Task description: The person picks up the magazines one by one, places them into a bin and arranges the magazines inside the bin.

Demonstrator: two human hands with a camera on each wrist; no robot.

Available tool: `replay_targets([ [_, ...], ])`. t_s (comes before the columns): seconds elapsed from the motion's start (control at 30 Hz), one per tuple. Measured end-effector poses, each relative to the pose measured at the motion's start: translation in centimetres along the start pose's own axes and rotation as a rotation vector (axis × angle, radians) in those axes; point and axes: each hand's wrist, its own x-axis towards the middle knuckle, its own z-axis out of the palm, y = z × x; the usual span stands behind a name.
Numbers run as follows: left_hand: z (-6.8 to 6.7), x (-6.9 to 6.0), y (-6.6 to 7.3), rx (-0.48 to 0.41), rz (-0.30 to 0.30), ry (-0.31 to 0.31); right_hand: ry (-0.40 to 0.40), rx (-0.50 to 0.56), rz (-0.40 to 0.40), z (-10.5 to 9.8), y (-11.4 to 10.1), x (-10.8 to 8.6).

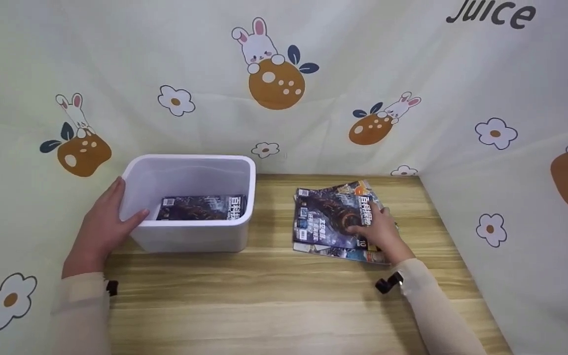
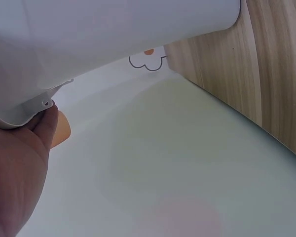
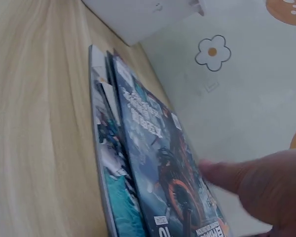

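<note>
My left hand (image 1: 99,231) grips the left end of a white plastic box (image 1: 190,239), its thumb over the front rim. The left wrist view shows that hand (image 2: 15,173) against the box's outer wall (image 2: 113,29). A dark magazine (image 1: 200,208) lies inside the box. To the right, several magazines lie in an uneven stack, a dark-covered one (image 1: 328,217) on top and a colourful one (image 1: 333,251) jutting out below. My right hand (image 1: 387,234) rests at the stack's right side, thumb and fingers spread on the top cover (image 3: 158,148); its other fingers are partly hidden.
A wood-grain surface (image 1: 274,291) lies under the box and stack. Pale cloth (image 1: 205,128) with rabbits, oranges and flowers rises behind and at both sides. The box (image 3: 143,19) stands beyond the magazines in the right wrist view.
</note>
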Motion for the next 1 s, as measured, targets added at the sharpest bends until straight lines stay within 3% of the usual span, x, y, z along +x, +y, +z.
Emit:
replay_targets([
  [0.13,0.0,-0.1,-0.1,0.001,0.005,-0.002,-0.110,0.029,0.052,-0.1,0.5,-0.1],
  [0.23,0.0,-0.1,-0.1,-0.004,0.001,-0.005,-0.145,0.059,0.071,-0.1,0.7,0.2],
  [0.6,0.1,0.0,0.0,0.002,-0.015,-0.006,-0.183,0.088,0.065,0.5,0.6,0.5],
  [1.0,0.1,0.1,0.0,-0.013,-0.013,-0.010,-0.136,0.039,0.050,0.9,0.4,0.5],
])
